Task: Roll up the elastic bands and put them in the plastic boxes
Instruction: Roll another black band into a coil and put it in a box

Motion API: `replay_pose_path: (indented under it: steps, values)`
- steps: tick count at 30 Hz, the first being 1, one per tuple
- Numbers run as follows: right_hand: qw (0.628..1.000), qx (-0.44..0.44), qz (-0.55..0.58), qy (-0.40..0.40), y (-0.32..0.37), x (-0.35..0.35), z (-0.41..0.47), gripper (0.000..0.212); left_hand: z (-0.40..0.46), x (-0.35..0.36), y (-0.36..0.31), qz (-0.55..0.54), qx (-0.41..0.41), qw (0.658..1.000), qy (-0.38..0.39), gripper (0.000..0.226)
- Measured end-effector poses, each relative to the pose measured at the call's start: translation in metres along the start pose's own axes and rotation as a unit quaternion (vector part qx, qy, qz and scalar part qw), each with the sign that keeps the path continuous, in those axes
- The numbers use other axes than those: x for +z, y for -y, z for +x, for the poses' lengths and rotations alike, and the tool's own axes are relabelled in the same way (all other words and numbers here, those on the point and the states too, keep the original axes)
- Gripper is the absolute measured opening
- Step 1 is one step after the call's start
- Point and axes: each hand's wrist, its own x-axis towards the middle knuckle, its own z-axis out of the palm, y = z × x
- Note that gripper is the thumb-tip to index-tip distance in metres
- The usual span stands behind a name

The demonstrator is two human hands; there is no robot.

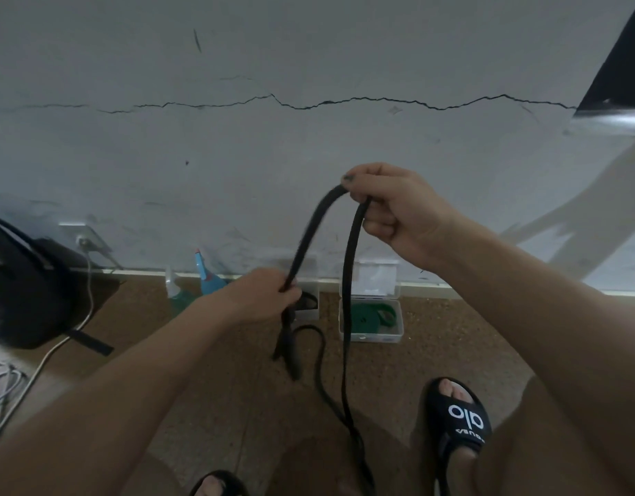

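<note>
A long black elastic band [349,281] hangs in a loop between my hands. My right hand [391,205], raised in front of the wall, grips its upper bend. Lower and to the left, my left hand [269,293] grips another part of the band, whose tail dangles toward the floor and trails between my feet. On the floor by the wall, a clear plastic box [371,318] with its lid up holds a rolled green band [375,315]. A second plastic box [309,302] with something dark inside sits mostly behind my left hand.
A black bag [26,291] lies at the left with a white cable [51,349] running from a wall socket. Two spray bottles [207,277] stand against the wall. My feet in black slippers [459,413] are at the bottom. A cracked grey wall fills the background.
</note>
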Motion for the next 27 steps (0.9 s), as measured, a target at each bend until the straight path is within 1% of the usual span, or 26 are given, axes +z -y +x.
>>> replay_pose_path:
  steps: [2, 4, 6, 7, 8, 9, 10, 12, 13, 14, 16, 17, 18, 19, 20, 21, 24, 25, 27]
  values:
    - [1.000, -0.009, 0.005, -0.010, 0.002, 0.001, 0.001, 0.006, -0.002, -0.004, -0.002, -0.039, -0.021, 0.999, 0.001, 0.034]
    - [0.999, -0.017, -0.020, -0.048, 0.002, 0.000, 0.003, 0.007, -0.004, -0.004, 0.003, 0.004, -0.047, 0.999, 0.013, 0.031]
    - [0.991, -0.026, -0.099, -0.082, -0.002, -0.001, 0.003, 0.006, -0.004, -0.007, 0.009, 0.083, -0.073, 0.994, -0.025, 0.026]
    - [0.986, -0.029, -0.135, -0.091, -0.005, -0.001, 0.003, 0.007, -0.004, -0.008, 0.010, 0.096, -0.074, 0.991, -0.052, 0.025]
    - [0.983, -0.030, -0.154, -0.094, -0.007, 0.000, 0.003, 0.007, -0.005, -0.009, 0.008, 0.083, -0.062, 0.992, -0.074, 0.026]
    - [0.983, -0.029, -0.156, -0.093, -0.008, 0.000, 0.003, 0.007, -0.005, -0.009, 0.004, 0.034, -0.045, 0.995, -0.085, 0.026]
    - [0.985, -0.026, -0.149, -0.087, -0.008, 0.001, 0.003, 0.008, -0.007, -0.012, -0.002, -0.042, -0.034, 0.996, -0.077, 0.029]
    - [0.987, -0.013, -0.142, -0.067, -0.008, 0.002, 0.003, 0.010, -0.015, -0.019, -0.016, -0.225, -0.039, 0.973, -0.024, 0.039]
    - [0.987, -0.004, -0.151, -0.055, -0.009, 0.002, 0.003, 0.013, -0.017, -0.019, -0.019, -0.256, -0.041, 0.966, -0.017, 0.042]
    - [0.985, 0.003, -0.165, -0.044, -0.010, 0.002, 0.003, 0.015, -0.018, -0.020, -0.018, -0.238, -0.039, 0.970, -0.033, 0.043]
    - [0.981, 0.010, -0.192, -0.027, -0.013, 0.004, 0.001, 0.019, -0.018, -0.021, -0.015, -0.115, -0.045, 0.988, -0.096, 0.039]
    - [0.980, 0.011, -0.198, -0.021, -0.015, 0.005, 0.001, 0.021, -0.017, -0.020, -0.014, -0.080, -0.033, 0.990, -0.115, 0.037]
    - [0.980, 0.012, -0.197, -0.015, -0.015, 0.006, 0.000, 0.023, -0.019, -0.021, -0.018, -0.115, -0.013, 0.987, -0.110, 0.037]
    - [0.982, 0.015, -0.189, -0.007, -0.014, 0.008, 0.000, 0.025, -0.021, -0.021, -0.022, -0.187, 0.014, 0.978, -0.088, 0.037]
    - [0.984, 0.021, -0.176, 0.001, -0.014, 0.009, 0.000, 0.026, -0.023, -0.021, -0.028, -0.236, 0.030, 0.969, -0.065, 0.037]
    - [0.988, 0.028, -0.154, 0.009, -0.013, 0.011, 0.000, 0.027, -0.025, -0.022, -0.034, -0.256, 0.048, 0.964, -0.049, 0.034]
    - [0.997, 0.050, -0.057, 0.029, -0.011, 0.016, 0.000, 0.036, -0.026, -0.018, -0.040, -0.257, 0.081, 0.963, -0.028, 0.028]
    - [0.998, 0.051, -0.033, 0.032, -0.010, 0.018, 0.000, 0.039, -0.025, -0.015, -0.040, -0.251, 0.087, 0.964, -0.019, 0.029]
    - [0.998, 0.051, 0.013, 0.034, -0.008, 0.020, 0.000, 0.043, -0.025, -0.011, -0.041, -0.206, 0.095, 0.973, -0.027, 0.033]
